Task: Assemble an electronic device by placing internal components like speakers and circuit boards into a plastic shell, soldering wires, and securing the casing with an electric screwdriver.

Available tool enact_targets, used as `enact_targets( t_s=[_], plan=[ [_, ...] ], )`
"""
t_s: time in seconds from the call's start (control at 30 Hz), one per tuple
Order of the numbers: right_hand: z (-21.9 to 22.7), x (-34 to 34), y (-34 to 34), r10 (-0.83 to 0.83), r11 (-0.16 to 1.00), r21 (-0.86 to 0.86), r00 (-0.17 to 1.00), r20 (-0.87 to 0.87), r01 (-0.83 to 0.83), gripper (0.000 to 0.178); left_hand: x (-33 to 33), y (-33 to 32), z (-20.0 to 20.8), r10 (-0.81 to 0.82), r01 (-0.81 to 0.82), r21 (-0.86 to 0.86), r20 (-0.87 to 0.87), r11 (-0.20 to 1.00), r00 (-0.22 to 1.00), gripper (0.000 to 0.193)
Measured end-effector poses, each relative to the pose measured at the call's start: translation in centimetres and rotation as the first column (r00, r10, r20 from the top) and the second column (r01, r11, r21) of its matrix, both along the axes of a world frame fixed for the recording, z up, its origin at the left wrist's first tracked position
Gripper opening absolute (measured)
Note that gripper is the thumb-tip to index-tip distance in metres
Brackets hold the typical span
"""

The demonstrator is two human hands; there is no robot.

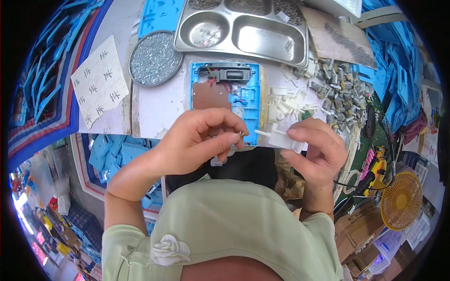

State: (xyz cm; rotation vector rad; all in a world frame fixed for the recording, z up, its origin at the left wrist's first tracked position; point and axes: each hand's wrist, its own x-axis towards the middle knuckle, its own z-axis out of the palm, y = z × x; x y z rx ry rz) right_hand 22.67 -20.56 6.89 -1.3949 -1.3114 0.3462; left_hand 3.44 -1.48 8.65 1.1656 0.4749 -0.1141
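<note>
I watched over white table (159, 110). Steel compartment tray (234, 50), cut off at top, held small metal parts (251, 5). Blue casing (252, 103) held brown panel (211, 96); left hand (201, 138) hid lower part. Round dish (157, 85) held silvery bits (155, 57). Yellow fan (401, 200) far right. Right hand (321, 152) pinched white plastic part (280, 138) near casing; left pinched metal piece (241, 133), too tiny to identify.

Bright light glints off the steel tray (255, 37); edges bend.
</note>
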Motion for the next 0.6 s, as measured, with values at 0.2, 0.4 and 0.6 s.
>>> enact_targets(
  t_s=[0.2,0.4,0.6],
  plan=[
    [0.0,-1.0,1.0,0.092,0.992,-0.108,0.974,0.205,-0.071,0.037,-1.6,-1.1,-2.9,0.052,-0.052,0.008,0.028,0.999,0.998,0.018],
    [-0.9,-0.6,0.2,0.261,0.96,-0.15,0.945,0.195,-0.235,0.036,-0.9,-0.1,-1.5,-0.227,0.217,-0.135,-0.067,0.967,0.972,0.018],
    [-4.6,-1.1,-2.9,0.062,0.982,-0.116,0.831,-0.553,-0.151,0.037,3.6,0.6,-4.7,-0.323,-0.068,0.955,0.165,0.29,0.932,0.018]
  ],
)
